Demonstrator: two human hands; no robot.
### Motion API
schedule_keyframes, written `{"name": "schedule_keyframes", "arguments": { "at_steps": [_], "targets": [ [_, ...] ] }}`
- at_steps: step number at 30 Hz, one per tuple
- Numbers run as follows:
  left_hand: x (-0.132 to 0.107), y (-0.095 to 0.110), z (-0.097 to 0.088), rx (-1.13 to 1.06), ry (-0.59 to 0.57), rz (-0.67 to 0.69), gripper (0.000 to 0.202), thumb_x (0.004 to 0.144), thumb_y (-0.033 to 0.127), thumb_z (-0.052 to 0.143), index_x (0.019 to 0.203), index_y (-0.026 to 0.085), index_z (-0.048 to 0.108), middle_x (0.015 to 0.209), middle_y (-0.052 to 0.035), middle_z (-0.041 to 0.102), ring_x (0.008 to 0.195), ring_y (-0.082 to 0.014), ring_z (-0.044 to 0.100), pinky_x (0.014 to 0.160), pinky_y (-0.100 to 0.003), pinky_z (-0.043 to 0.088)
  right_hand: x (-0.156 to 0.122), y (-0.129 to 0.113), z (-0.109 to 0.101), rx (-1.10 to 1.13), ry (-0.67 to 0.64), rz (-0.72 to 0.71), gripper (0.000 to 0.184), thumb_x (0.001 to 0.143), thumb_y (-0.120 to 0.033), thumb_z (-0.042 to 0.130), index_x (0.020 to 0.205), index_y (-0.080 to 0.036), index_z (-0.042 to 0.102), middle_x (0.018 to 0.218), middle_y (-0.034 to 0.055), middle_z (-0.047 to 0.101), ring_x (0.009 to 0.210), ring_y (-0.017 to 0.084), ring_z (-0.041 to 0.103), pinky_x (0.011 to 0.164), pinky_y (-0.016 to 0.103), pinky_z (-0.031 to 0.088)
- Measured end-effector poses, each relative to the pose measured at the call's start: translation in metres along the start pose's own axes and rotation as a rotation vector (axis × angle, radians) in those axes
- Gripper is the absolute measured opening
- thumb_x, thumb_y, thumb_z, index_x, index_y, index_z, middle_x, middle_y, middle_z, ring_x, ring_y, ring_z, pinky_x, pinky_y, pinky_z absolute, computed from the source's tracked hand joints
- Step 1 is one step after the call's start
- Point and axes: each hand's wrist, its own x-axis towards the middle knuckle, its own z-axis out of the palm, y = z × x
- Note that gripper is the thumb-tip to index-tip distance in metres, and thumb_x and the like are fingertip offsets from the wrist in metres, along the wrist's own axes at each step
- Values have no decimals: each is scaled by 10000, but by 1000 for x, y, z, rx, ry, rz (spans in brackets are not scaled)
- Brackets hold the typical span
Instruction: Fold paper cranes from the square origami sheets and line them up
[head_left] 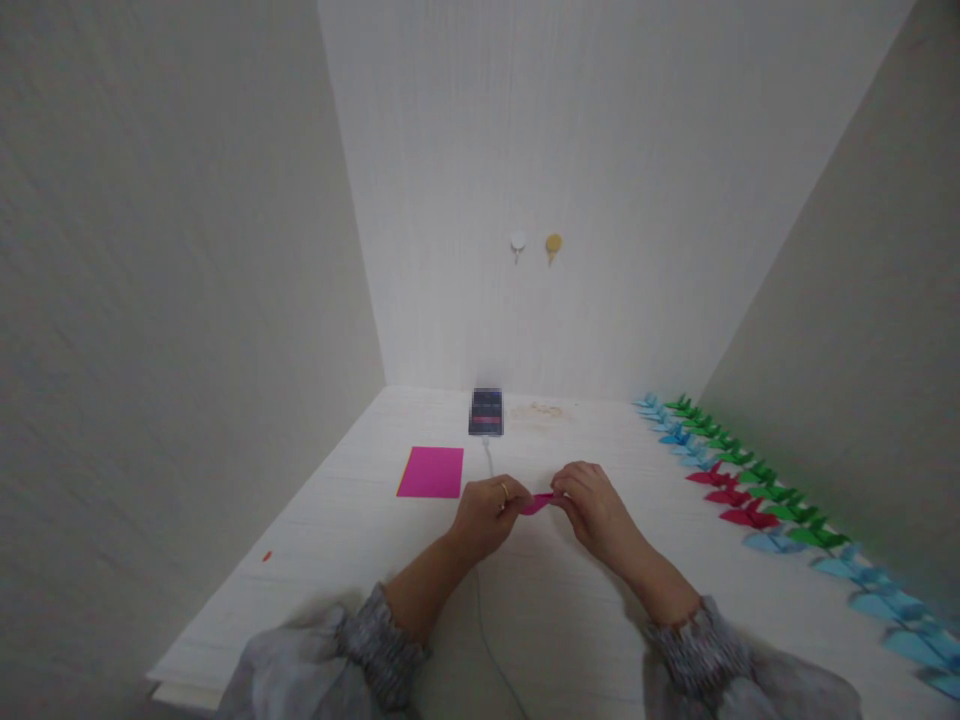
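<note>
Between my two hands is a small folded piece of magenta origami paper (pixel 537 503), held just above the white table. My left hand (pixel 489 510), with a ring on one finger, pinches its left end. The fingers of my right hand (pixel 594 505) are closed on its right end. Part of the paper is hidden behind the fingertips, so its folds cannot be made out fully. To the left of my left hand lies a flat square stack of magenta paper (pixel 430 472), with a thin yellow edge showing along its left side.
Rows of folded paper cranes (pixel 750 513) in green, blue and red run along the table's right side. A phone (pixel 486 412) stands near the back wall, its white cable (pixel 484 625) passing under my left arm. An orange scrap (pixel 267 556) lies at left. Two hooks (pixel 553 244) are on the wall.
</note>
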Motion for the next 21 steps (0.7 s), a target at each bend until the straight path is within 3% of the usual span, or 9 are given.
{"name": "schedule_keyframes", "arguments": {
  "at_steps": [5,10,13,21],
  "targets": [
    [2,0,1,-156,52,-65,160,727,233,484,673,162,617,655,-38,612,630,-126,544,607,-223,399,-2,0,0,331,51,181,82,777,-229,464,721,-194,513,761,40,573,751,167,529,691,315,418],
    [5,1,9,-618,103,-337,133,636,254,588,599,127,587,521,-10,571,503,-113,520,518,-233,413,-4,1,2,621,181,396,109,713,-277,563,747,-189,507,731,28,577,724,160,543,697,307,425],
    [6,4,12,-818,101,-422,139,598,244,622,586,115,575,488,3,560,468,-104,515,504,-234,414,-3,-2,5,815,259,456,169,685,-266,597,751,-198,458,705,8,561,693,142,535,654,278,422],
    [6,6,12,-890,124,-500,131,594,222,625,569,105,571,448,14,544,420,-83,492,462,-204,374,1,-6,15,971,291,521,290,666,-275,599,861,-224,391,635,-33,530,581,108,498,561,234,391]
  ]
}}
